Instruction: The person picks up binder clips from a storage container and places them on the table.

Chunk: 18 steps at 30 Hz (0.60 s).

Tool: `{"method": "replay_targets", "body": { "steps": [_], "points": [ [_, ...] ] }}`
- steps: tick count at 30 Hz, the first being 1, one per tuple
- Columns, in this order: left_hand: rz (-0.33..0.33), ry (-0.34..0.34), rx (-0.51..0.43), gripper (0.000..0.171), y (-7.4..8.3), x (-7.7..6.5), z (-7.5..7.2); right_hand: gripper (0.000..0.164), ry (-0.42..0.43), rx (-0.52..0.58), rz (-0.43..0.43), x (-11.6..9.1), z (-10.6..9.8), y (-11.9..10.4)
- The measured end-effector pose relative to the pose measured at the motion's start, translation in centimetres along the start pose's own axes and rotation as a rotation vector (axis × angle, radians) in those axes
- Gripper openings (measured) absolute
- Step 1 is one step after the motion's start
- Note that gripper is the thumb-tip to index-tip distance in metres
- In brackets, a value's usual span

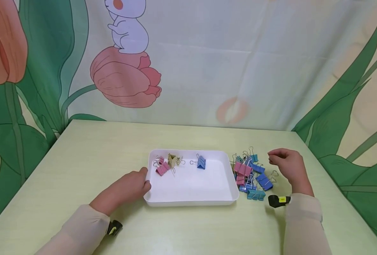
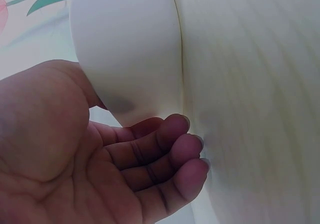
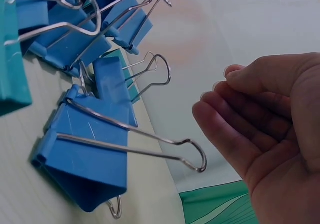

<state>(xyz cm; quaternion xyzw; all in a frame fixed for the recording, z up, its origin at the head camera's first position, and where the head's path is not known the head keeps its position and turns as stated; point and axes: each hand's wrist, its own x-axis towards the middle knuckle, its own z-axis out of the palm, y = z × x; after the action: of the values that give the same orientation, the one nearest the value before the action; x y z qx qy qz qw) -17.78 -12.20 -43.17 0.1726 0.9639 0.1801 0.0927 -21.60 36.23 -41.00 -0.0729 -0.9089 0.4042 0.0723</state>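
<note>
A shallow white tray (image 1: 188, 187) lies on the table. Its left wall is gripped by my left hand (image 1: 128, 187); in the left wrist view the thumb goes over the rim and the fingers (image 2: 175, 149) curl at the outer side. Inside the tray are pink binder clips (image 1: 163, 168), gold binder clips (image 1: 172, 160) and a blue binder clip (image 1: 201, 162). Just right of a heap of binder clips (image 1: 243, 169), my right hand (image 1: 287, 164) hovers with loosely bent fingers, holding nothing. A blue binder clip (image 3: 87, 144) shows large in the right wrist view, apart from the fingertips.
The heap, in pink, blue and teal, sits close against the tray's right wall, with a teal binder clip (image 1: 256, 194) at its front. A pale table (image 1: 188, 230) lies below, and a printed curtain (image 1: 201, 71) hangs behind it.
</note>
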Motion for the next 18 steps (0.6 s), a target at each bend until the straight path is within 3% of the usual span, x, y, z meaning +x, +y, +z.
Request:
{"method": "replay_targets", "body": {
  "steps": [8, 18],
  "points": [
    [-0.017, -0.016, 0.003, 0.052, 0.1, 0.0, 0.0, 0.034, 0.0, -0.034, -0.026, -0.4, 0.0, -1.2],
    [-0.006, -0.009, 0.001, 0.046, 0.1, -0.1, -0.1, 0.029, 0.043, -0.055, -0.131, -0.8, 0.1, -3.0]
  ]
}}
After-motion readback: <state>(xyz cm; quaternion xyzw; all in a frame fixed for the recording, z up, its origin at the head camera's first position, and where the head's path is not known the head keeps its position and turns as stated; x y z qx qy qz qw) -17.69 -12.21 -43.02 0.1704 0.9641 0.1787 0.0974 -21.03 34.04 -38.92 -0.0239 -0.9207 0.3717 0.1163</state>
